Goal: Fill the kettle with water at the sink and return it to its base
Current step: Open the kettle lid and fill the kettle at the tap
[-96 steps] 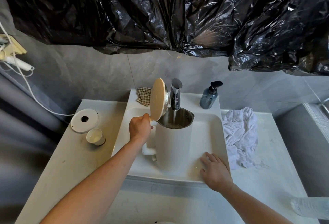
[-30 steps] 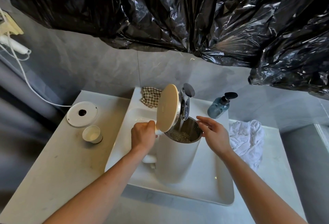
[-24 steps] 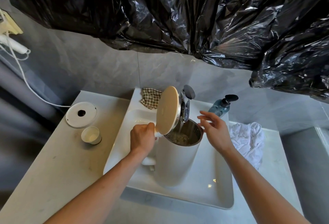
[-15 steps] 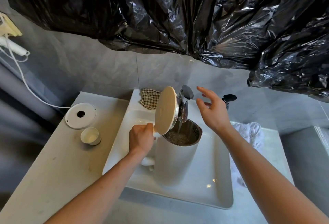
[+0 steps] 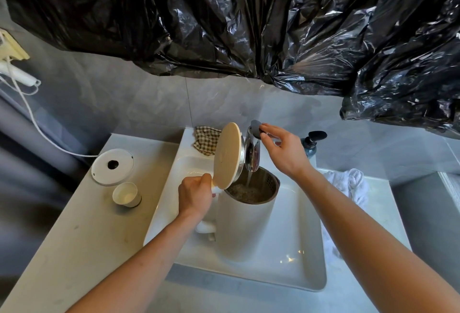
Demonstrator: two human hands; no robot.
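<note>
The white kettle (image 5: 245, 223) stands in the sink (image 5: 307, 260) under the tap (image 5: 252, 148), lid (image 5: 227, 154) raised, water running in. The left hand (image 5: 195, 197) is clamped on its handle; the right hand (image 5: 282, 149) has fingertips on the tap lever. The base (image 5: 112, 167) lies left of the sink, well apart

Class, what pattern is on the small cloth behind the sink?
A brown-and-cream check on the cloth, seen in the head view.
</note>
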